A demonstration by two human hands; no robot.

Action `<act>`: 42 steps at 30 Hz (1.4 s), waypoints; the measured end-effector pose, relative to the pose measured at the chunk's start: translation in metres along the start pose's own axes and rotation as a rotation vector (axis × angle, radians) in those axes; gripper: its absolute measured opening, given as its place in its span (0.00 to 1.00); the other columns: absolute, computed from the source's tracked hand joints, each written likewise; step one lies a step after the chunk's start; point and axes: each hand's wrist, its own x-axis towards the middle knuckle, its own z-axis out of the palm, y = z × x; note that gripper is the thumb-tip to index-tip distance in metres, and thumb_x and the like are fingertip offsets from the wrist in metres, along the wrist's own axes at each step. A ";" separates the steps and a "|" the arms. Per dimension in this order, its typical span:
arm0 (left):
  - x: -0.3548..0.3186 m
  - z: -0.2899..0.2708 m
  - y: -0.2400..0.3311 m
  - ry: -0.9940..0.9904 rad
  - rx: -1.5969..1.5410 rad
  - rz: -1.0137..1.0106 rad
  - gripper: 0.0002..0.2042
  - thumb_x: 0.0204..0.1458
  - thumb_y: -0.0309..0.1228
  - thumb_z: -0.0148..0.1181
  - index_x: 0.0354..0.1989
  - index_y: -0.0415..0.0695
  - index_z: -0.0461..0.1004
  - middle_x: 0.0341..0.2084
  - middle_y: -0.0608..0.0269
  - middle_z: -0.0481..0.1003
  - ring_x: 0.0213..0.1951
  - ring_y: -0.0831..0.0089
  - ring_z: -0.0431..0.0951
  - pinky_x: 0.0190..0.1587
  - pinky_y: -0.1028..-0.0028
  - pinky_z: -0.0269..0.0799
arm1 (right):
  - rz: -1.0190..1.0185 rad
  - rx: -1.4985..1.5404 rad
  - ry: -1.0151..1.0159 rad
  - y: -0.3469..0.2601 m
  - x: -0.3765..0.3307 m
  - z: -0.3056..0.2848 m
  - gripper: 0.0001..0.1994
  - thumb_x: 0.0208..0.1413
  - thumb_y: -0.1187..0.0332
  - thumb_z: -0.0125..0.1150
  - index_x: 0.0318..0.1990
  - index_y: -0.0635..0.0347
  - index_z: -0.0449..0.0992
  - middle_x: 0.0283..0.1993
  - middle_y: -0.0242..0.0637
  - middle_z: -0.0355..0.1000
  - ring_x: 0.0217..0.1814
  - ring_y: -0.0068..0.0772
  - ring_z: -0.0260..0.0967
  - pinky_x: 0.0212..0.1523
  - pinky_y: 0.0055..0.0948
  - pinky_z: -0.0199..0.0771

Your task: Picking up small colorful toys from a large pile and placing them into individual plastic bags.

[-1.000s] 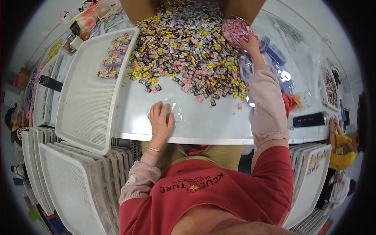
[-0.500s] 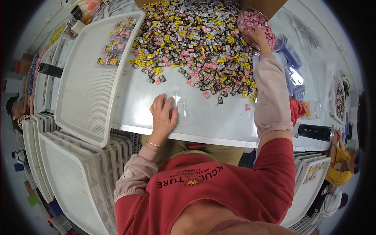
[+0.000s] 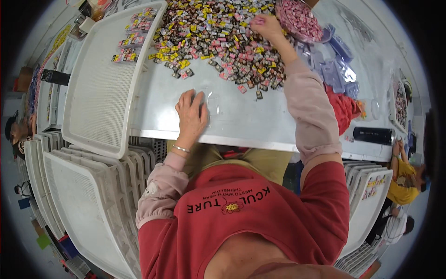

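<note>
My left hand (image 3: 191, 116) rests on the table with its fingers curled at the left edge of a small clear plastic tray (image 3: 214, 106), steadying it. The tray is see-through, so its exact outline is hard to make out. My right hand (image 3: 269, 27) is closed around small pink wrapped pieces (image 3: 258, 20), above the right side of a wide heap of small wrapped pieces (image 3: 209, 35) in black, brown, yellow, pink and white. Just right of that hand stands a clear round bowl (image 3: 303, 21) full of pink pieces.
A white mesh tray (image 3: 95, 100) with filled clear packs (image 3: 125, 56) lies at the left, above stacked trays (image 3: 81, 195). Lilac plastic trays (image 3: 341, 72), a red cloth (image 3: 341, 109), a jar (image 3: 369, 109) and a black bottle (image 3: 374, 135) are at the right. Other people sit farther off.
My right hand has come out of the bowl with pink pieces and moved left over the heap. My left hand stays by the clear tray. The whole view has shifted slightly.
</note>
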 end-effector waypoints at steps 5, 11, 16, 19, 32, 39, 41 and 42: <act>0.000 0.002 -0.003 0.032 0.063 0.005 0.17 0.46 0.26 0.55 0.47 0.44 0.73 0.47 0.55 0.67 0.50 0.58 0.66 0.51 0.61 0.57 | -0.206 -0.247 -0.002 -0.031 -0.039 0.026 0.20 0.42 0.52 0.67 0.40 0.55 0.77 0.45 0.42 0.74 0.45 0.44 0.72 0.46 0.38 0.72; -0.007 0.010 -0.036 0.186 -0.159 -0.008 0.16 0.44 0.20 0.53 0.44 0.42 0.75 0.37 0.57 0.71 0.37 0.64 0.73 0.38 0.68 0.68 | -0.121 -0.032 -0.129 -0.082 -0.121 0.015 0.10 0.49 0.63 0.62 0.34 0.59 0.78 0.30 0.42 0.75 0.31 0.37 0.74 0.34 0.33 0.73; 0.012 0.000 -0.027 0.058 -0.403 -0.244 0.16 0.44 0.18 0.53 0.43 0.40 0.74 0.32 0.57 0.72 0.24 0.72 0.73 0.27 0.74 0.69 | -0.065 -0.146 -0.061 -0.084 -0.215 0.054 0.07 0.46 0.70 0.62 0.34 0.59 0.77 0.31 0.40 0.74 0.32 0.40 0.73 0.34 0.37 0.72; 0.016 0.005 -0.041 0.118 -0.453 -0.348 0.14 0.44 0.19 0.54 0.41 0.39 0.74 0.29 0.56 0.73 0.20 0.71 0.73 0.24 0.73 0.69 | 0.006 -0.095 0.036 -0.088 -0.224 0.059 0.10 0.45 0.71 0.62 0.37 0.59 0.76 0.34 0.40 0.73 0.35 0.41 0.72 0.35 0.37 0.72; -0.015 -0.032 0.000 -0.147 -0.682 -0.688 0.17 0.52 0.26 0.55 0.51 0.38 0.69 0.31 0.58 0.75 0.24 0.75 0.77 0.18 0.78 0.72 | -0.062 -0.293 -0.123 -0.087 -0.210 0.060 0.10 0.49 0.71 0.57 0.39 0.62 0.76 0.36 0.43 0.70 0.38 0.48 0.70 0.38 0.42 0.71; -0.009 -0.018 -0.068 -0.001 -0.353 -0.347 0.14 0.52 0.26 0.56 0.48 0.37 0.71 0.26 0.61 0.75 0.19 0.78 0.75 0.16 0.79 0.68 | -0.443 0.042 -0.342 -0.127 -0.179 0.060 0.09 0.49 0.74 0.57 0.39 0.63 0.74 0.36 0.43 0.67 0.39 0.47 0.68 0.40 0.39 0.69; -0.003 -0.016 -0.064 0.032 -0.350 -0.281 0.13 0.52 0.26 0.56 0.46 0.37 0.72 0.25 0.62 0.75 0.19 0.78 0.74 0.16 0.79 0.69 | -0.520 0.022 -0.441 -0.151 -0.172 0.073 0.08 0.49 0.74 0.57 0.37 0.63 0.73 0.36 0.41 0.67 0.39 0.45 0.68 0.39 0.38 0.68; 0.004 -0.018 -0.057 -0.088 -0.405 -0.381 0.13 0.52 0.25 0.57 0.46 0.36 0.72 0.24 0.62 0.75 0.19 0.78 0.75 0.17 0.79 0.70 | -0.517 0.018 -0.437 -0.157 -0.169 0.079 0.08 0.49 0.74 0.57 0.37 0.63 0.73 0.36 0.41 0.67 0.39 0.45 0.68 0.39 0.38 0.68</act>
